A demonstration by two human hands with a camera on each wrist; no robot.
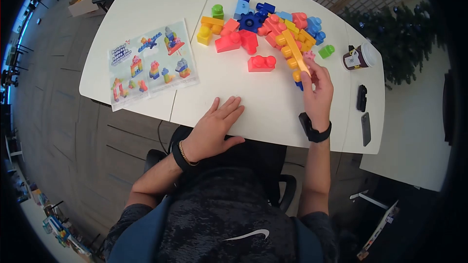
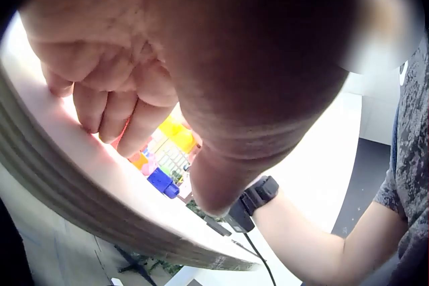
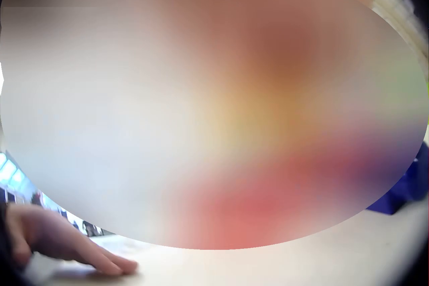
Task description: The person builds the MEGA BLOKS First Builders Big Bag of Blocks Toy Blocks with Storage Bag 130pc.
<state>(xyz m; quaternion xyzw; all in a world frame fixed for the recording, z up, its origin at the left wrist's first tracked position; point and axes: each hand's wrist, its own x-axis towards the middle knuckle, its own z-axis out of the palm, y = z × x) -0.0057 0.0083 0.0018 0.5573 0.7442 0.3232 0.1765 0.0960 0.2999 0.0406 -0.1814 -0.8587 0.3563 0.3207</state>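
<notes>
At tabletop (image 1: 219,75), left hand (image 1: 210,131), fingers apart; right hand (image 1: 319,90), fingers clamped on long yellow block (image 1: 296,52), blue piece (image 1: 299,85) mostly hidden.

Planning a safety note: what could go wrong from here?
1. The right fingers hold the long yellow block near one end, so its far end could swing and knock the other blocks.
2. The cup stands near the right edge of the table; a wide sweep might tip it.
3. One corner of the picture sheet seems to overhang the near edge, so a brush could drag it off.
</notes>
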